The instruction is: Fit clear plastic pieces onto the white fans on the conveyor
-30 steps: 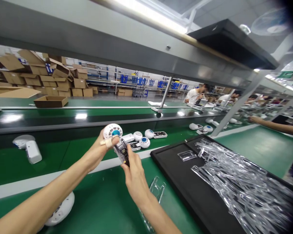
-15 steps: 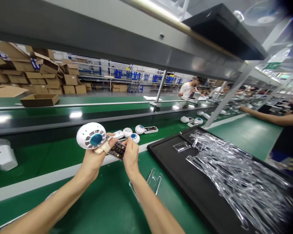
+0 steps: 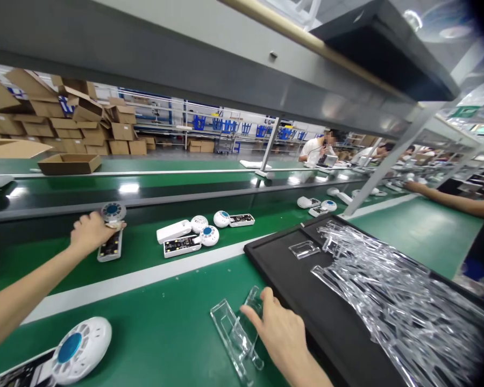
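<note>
My left hand (image 3: 91,232) grips a white device with a round blue-centred head (image 3: 113,212) and an exposed circuit board, over the green belt at the left. My right hand (image 3: 280,328) has thumb and forefinger apart beside clear plastic frames (image 3: 236,336) on the near green surface; whether it touches one is unclear. At the lower left lies another white device (image 3: 83,349) with a blue centre and open board. Several similar devices (image 3: 181,246) rest on the belt in the middle.
A black tray (image 3: 274,258) heaped with clear plastic parts (image 3: 387,285) stands at the right. Above it slants a metal post (image 3: 383,166), under a long grey overhead beam (image 3: 226,70). A person's arm (image 3: 447,199) reaches in at the right. Cardboard boxes (image 3: 64,129) are stacked behind.
My hands have separated. The left hand carried the device left onto the belt; the right hand let go of it and came down to the clear frames. The view shifted slightly.
</note>
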`<state>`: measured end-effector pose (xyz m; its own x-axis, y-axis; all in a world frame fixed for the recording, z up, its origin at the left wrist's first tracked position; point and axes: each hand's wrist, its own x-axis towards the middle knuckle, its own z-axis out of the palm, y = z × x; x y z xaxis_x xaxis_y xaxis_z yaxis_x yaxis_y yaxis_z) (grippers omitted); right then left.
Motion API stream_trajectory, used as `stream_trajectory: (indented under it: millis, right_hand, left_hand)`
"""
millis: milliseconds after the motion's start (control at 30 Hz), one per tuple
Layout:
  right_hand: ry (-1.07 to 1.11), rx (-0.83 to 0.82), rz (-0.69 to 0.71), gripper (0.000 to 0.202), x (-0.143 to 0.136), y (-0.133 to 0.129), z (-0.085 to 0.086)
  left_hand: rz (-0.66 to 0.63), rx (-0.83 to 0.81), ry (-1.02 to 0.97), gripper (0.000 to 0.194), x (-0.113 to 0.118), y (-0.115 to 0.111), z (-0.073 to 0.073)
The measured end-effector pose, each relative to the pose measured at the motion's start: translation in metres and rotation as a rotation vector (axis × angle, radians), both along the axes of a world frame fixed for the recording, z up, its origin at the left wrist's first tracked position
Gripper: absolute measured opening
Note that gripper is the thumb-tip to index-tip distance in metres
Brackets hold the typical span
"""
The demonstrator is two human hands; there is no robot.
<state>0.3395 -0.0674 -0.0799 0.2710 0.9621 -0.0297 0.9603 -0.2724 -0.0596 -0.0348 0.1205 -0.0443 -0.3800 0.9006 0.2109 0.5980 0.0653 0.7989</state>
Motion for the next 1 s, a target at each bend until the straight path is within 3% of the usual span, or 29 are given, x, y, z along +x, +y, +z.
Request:
stream_trajectory:
  millis: [67, 167, 233, 300, 400, 500, 567, 667, 733, 800, 933, 1000]
  right_hand:
    - [-0.011, 0.019, 0.021, 0.03, -0.006, 0.0, -0.01]
    - [0.068, 0.062, 0.046, 0.039, -0.02, 0.009, -0.013]
    - [0.199, 0.083, 0.077, 0.061, -0.021, 0.013, -0.014]
    - [0.373, 0.107, 0.093, 0.074, -0.016, 0.015, -0.018]
    - [0.62, 0.204, 0.066, 0.067, -0.002, 0.016, -0.026]
    - [0.779, 0.384, 0.088, 0.044, 0.008, 0.021, -0.025]
    - [0.885, 0.459, 0.116, 0.046, 0.008, 0.026, -0.015]
    - [0.98, 0.388, 0.14, 0.057, -0.003, 0.031, 0.006]
    - [0.899, 0.32, 0.176, 0.059, -0.018, 0.035, 0.021]
    - [0.758, 0.286, 0.221, 0.06, -0.039, 0.039, 0.035]
    - [0.557, 0.259, 0.28, 0.053, -0.084, 0.054, 0.052]
    - [0.511, 0.273, 0.291, 0.054, -0.103, 0.061, 0.055]
  left_hand:
    - [-0.086, 0.031, 0.186, 0.053, 0.024, -0.001, 0.0]
    - [-0.563, -0.121, 0.475, 0.047, 0.091, 0.002, -0.003]
    - [-0.746, -0.233, 0.559, 0.046, 0.132, 0.007, -0.003]
    - [-0.799, -0.294, 0.589, 0.044, 0.159, 0.014, -0.001]
    - [-0.86, -0.357, 0.625, 0.048, 0.171, 0.018, 0.003]
    - [-0.86, -0.363, 0.619, 0.063, 0.169, 0.012, -0.001]
    - [-0.823, -0.358, 0.588, 0.068, 0.168, 0.006, -0.008]
    - [-0.745, -0.345, 0.51, 0.069, 0.164, -0.001, -0.012]
    - [-0.68, -0.298, 0.439, 0.073, 0.16, -0.004, -0.004]
    - [-0.622, -0.187, 0.199, 0.08, 0.154, -0.01, 0.01]
    - [-0.54, -0.006, -0.464, 0.084, 0.147, -0.034, 0.041]
    - [-0.511, 0.014, -0.583, 0.077, 0.147, -0.048, 0.047]
